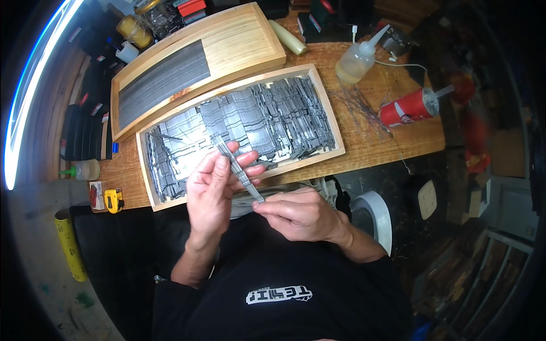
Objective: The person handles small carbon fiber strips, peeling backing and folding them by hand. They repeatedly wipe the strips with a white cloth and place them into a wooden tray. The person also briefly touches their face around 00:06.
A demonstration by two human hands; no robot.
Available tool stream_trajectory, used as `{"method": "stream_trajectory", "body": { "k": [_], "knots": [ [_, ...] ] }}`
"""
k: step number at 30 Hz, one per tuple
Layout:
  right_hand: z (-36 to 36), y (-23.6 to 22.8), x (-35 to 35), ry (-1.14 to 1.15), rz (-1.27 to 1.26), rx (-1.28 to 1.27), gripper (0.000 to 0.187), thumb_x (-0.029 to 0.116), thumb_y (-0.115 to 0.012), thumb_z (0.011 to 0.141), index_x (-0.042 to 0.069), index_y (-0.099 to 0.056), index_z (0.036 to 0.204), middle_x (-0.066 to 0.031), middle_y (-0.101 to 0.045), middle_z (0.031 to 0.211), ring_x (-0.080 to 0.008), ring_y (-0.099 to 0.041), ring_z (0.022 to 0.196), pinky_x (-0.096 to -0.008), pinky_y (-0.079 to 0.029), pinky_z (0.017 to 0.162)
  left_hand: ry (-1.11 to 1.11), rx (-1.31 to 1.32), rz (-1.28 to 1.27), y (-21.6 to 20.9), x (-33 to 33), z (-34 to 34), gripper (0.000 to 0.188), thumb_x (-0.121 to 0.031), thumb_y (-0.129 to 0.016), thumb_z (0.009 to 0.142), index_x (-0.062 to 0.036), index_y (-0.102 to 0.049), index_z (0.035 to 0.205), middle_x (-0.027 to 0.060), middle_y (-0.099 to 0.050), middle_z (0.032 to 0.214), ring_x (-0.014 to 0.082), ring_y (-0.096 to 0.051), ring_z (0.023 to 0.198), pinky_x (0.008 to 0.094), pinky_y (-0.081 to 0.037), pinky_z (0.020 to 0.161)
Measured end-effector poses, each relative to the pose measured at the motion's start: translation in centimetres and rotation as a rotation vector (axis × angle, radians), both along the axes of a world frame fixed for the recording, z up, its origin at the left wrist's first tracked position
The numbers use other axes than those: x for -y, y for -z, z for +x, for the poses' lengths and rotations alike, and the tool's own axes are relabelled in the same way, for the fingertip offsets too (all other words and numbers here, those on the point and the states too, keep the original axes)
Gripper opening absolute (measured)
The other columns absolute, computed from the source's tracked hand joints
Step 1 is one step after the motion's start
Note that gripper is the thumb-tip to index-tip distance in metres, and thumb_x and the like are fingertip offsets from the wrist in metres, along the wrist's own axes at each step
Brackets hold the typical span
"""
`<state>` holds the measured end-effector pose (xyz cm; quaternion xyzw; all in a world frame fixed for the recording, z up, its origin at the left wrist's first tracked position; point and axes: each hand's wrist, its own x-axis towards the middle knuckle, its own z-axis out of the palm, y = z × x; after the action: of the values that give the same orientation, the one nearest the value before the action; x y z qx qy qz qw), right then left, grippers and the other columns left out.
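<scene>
A slim bundle of thin grey strips slants between my two hands, just over the near edge of a shallow wooden tray. My left hand, palm turned up, grips its upper part between thumb and fingers. At the lower end, my right hand pinches the tip with thumb and forefinger. The tray is filled with many similar grey strips, in rows at the middle and jumbled toward both ends. Behind it, a second wooden tray holds a neat dark grey block of strips on its left part.
On the wooden table, a squeeze bottle and a red cup stand right of the trays, with thin loose strands between. A yellow tape measure lies at the left edge. Black boxes line the left side.
</scene>
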<state>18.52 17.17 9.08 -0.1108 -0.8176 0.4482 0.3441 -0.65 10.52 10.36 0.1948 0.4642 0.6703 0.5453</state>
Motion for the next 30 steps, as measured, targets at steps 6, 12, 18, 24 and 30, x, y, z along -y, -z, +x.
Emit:
{"method": "stream_trajectory", "body": {
  "k": [6,12,18,24,30],
  "knots": [
    [0.5,1.0,0.2,-0.100,-0.173,-0.054,0.029,-0.009,-0.080,0.081,-0.003,-0.076,0.109,-0.0149,-0.080,0.099,-0.0257,-0.080,0.086,-0.0309,-0.065,0.074,0.197,0.056,-0.029,0.3,0.3,-3.2,0.026,-0.011,-0.066,0.104,0.0042,-0.066,0.125,0.0220,-0.076,0.108,0.0308,-0.078,0.097,0.0325,-0.067,0.074],
    [0.8,1.1,0.5,-0.098,-0.144,-0.001,0.023,-0.006,-0.077,0.085,-0.003,-0.076,0.108,-0.0134,-0.079,0.098,-0.0254,-0.078,0.085,-0.0323,-0.064,0.073,0.237,0.169,-0.038,0.5,0.1,-2.5,0.023,-0.012,-0.065,0.105,0.0014,-0.067,0.123,0.0192,-0.076,0.103,0.0307,-0.078,0.097,0.0323,-0.067,0.074],
    [0.9,0.1,-0.2,-0.045,-0.194,0.094,0.020,-0.003,-0.080,0.085,0.001,-0.078,0.104,-0.0108,-0.077,0.099,-0.0224,-0.077,0.086,-0.0310,-0.062,0.072,0.142,0.105,0.033,1.8,0.0,-3.1,0.020,-0.012,-0.064,0.106,0.0020,-0.066,0.120,0.0175,-0.076,0.098,0.0297,-0.079,0.090,0.0327,-0.068,0.073],
    [1.6,0.0,-3.3,0.479,-0.055,0.402,0.009,0.010,-0.074,0.095,0.001,-0.073,0.092,-0.0087,-0.069,0.086,-0.0214,-0.068,0.071,-0.0335,-0.053,0.064,-0.012,-0.095,0.026,2.4,0.8,-3.4,0.019,-0.011,-0.064,0.106,0.0026,-0.065,0.119,0.0164,-0.076,0.096,0.0280,-0.079,0.087,0.0306,-0.066,0.071],
    [-0.7,-0.7,-5.6,0.512,-0.014,0.530,0.014,0.010,-0.077,0.089,0.000,-0.072,0.097,-0.0132,-0.067,0.092,-0.0325,-0.070,0.080,-0.0413,-0.055,0.073,-0.010,-0.073,0.054,2.6,0.2,-3.2,0.019,-0.010,-0.064,0.106,0.0034,-0.064,0.119,0.0165,-0.076,0.096,0.0286,-0.079,0.087,0.0327,-0.066,0.074]
  ]
}}
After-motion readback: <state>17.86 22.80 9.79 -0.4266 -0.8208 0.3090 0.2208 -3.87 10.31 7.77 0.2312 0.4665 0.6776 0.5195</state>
